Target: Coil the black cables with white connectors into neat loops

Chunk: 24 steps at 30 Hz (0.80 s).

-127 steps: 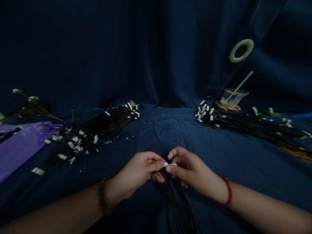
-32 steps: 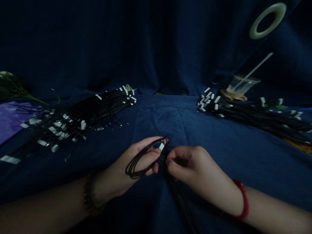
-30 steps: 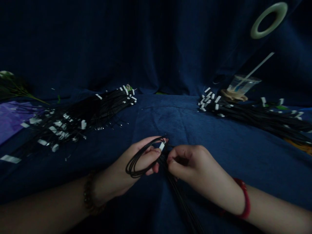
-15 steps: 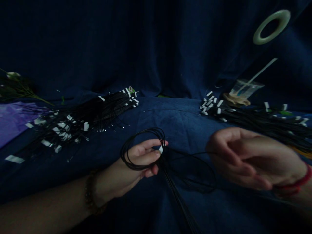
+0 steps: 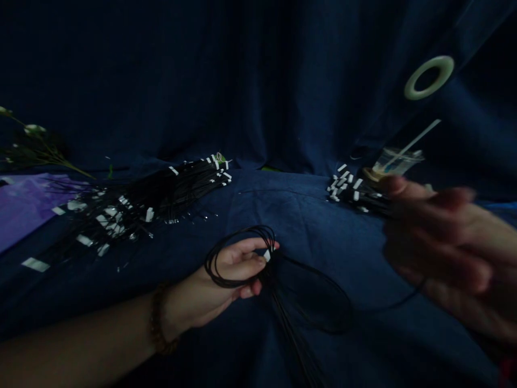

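My left hand is closed round a bundle of thin black cords that loops over its fingers, and a small white tag shows at the fingertips. More black cord trails from that hand over the blue cloth toward me. My right hand is raised at the right and smeared by motion. A single black strand runs from the bundle to it. Its fingers look curled, but its grip is blurred.
A heap of black cords with white tags lies at the left, another heap at the right. A clear plastic cup with a straw stands behind the right heap. A purple sheet, flower stems and a pale ring on the drape are also there.
My right hand has left the bundle and swung out to the right and up, drawing one black strand with it. My left hand stays closed on the looped cords.
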{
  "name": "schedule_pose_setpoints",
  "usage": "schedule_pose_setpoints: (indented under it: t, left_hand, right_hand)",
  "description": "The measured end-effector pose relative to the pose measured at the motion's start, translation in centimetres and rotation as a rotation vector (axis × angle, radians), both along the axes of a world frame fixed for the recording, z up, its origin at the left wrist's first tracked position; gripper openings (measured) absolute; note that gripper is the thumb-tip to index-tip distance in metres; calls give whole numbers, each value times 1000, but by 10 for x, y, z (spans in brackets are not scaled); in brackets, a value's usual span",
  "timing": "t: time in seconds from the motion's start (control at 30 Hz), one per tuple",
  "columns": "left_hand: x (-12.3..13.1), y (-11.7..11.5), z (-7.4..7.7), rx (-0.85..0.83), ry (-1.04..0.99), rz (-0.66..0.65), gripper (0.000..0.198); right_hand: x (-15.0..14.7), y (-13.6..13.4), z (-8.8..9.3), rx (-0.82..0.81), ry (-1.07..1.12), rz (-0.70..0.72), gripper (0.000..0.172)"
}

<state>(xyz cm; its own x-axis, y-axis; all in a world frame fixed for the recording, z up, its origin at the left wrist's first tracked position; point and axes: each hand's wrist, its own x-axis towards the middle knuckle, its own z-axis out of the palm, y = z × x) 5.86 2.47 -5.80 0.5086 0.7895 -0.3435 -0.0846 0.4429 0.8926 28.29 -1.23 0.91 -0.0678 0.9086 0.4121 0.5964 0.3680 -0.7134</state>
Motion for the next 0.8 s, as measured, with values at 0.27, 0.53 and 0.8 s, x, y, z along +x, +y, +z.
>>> schedule_pose_setpoints:
  t: [0.27, 0.53, 0.8]
  left_hand:
    - [-3, 2, 2, -111, -33, -92, 32]
    - [-1, -2, 7, -137, -53, -97, 29]
    - [-3, -1, 3, -146, -47, -130, 31]
  right_hand:
    - [-40, -25, -42, -1, -316, 118, 9]
    - [-39, -24, -47, 262, -513, 117, 13]
    - [-38, -27, -49, 274, -530, 115, 14]
